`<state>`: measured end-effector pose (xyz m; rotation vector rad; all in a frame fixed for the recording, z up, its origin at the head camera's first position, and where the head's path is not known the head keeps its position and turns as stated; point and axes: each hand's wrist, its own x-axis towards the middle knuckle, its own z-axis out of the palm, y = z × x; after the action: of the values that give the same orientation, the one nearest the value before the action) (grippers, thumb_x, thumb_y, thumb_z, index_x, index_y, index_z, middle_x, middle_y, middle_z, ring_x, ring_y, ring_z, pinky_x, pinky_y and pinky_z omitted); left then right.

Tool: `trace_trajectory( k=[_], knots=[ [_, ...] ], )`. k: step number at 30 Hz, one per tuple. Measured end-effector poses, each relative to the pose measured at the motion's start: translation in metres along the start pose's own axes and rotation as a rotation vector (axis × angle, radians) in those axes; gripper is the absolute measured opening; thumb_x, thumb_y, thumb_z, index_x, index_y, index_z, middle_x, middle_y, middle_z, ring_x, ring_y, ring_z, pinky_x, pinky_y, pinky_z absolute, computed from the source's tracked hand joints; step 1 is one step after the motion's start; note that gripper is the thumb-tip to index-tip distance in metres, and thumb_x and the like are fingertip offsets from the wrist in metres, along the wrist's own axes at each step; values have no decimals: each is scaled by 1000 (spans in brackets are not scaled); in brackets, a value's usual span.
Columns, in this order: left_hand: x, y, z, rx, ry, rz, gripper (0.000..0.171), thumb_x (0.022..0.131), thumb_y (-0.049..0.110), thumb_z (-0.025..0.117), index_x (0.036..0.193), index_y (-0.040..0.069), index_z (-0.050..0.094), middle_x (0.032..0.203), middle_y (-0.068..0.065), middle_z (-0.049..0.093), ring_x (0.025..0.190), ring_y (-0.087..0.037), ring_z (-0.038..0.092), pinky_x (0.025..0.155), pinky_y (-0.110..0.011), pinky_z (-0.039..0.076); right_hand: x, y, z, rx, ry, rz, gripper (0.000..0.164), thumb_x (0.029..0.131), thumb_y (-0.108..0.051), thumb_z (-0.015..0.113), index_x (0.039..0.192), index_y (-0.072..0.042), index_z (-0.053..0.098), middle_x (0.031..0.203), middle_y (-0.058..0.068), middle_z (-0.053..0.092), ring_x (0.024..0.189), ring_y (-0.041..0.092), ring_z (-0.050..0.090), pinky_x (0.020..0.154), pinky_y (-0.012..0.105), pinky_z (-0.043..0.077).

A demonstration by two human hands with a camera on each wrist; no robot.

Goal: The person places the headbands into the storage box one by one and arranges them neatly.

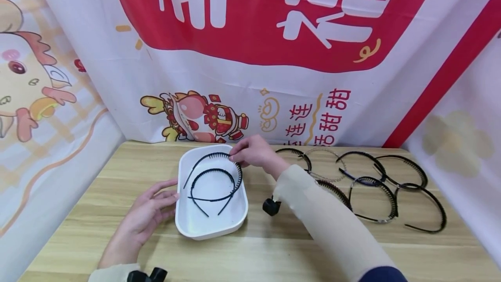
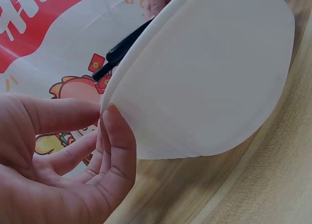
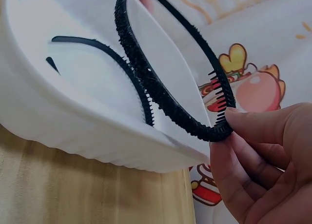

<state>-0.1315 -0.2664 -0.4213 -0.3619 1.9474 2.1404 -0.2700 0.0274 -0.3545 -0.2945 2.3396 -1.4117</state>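
A white plastic basin [image 1: 207,232] sits on the wooden table. My left hand [image 1: 150,210] pinches its left rim between thumb and fingers, as the left wrist view shows up close. Over the basin's far right corner, my right hand [image 1: 256,153] pinches a black toothed headband [image 3: 170,112] near the middle of its curve. That headband has a rough, textured outer face, and it is tilted above the basin. Inside the basin lies another black toothed headband [image 3: 109,49], partly overlapped by the held one.
Several more headbands lie spread on the right of the table, among them a black one [image 1: 441,210] and a pale thin wavy one [image 1: 326,150]. My right forearm covers part of this group. A printed cloth [image 1: 313,58] hangs along the table's back edge.
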Motion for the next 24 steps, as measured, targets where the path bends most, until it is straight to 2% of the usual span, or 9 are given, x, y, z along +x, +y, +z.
trace_trajectory(
  k=[6, 9, 13, 20, 24],
  knots=[
    [0, -1, 0, -9, -5, 7, 44, 103, 5, 68, 143, 22, 58, 109, 8, 77, 103, -10, 73, 91, -30, 62, 6, -12, 11, -126, -12, -36, 5, 94, -12, 84, 99, -12, 83, 103, 6, 78, 83, 18, 72, 89, 40, 67],
    [0, -1, 1, -10, -2, 4, 45, 103, 5, 68, 143, 22, 58, 108, 9, 77, 102, -10, 73, 90, -30, 62, 10, -17, 15, -213, -3, -64, 5, 94, -12, 84, 99, -12, 84, 100, 4, 79, 83, 17, 69, 80, 34, 65],
    [1, -1, 1, -6, -3, 6, 47, 102, 6, 69, 145, 20, 57, 110, 9, 77, 103, -10, 74, 91, -31, 63, 16, -19, 21, -331, 28, -114, 4, 93, -13, 85, 97, -12, 85, 96, 1, 79, 86, 15, 66, 71, 25, 58],
    [2, -2, 2, -15, -9, 8, 45, 102, 5, 69, 143, 21, 58, 110, 8, 77, 104, -12, 73, 92, -31, 63, 17, -18, 36, -445, 71, -107, 3, 92, -14, 85, 91, -17, 85, 95, -3, 78, 97, 15, 64, 78, 28, 58],
    [0, -1, 1, -12, 2, 11, 46, 102, 4, 68, 144, 20, 58, 109, 8, 77, 104, -12, 73, 92, -31, 62, 18, -20, 48, -504, 71, -104, 4, 95, -14, 83, 96, -17, 85, 98, -3, 78, 98, 15, 64, 80, 28, 59]
  ],
)
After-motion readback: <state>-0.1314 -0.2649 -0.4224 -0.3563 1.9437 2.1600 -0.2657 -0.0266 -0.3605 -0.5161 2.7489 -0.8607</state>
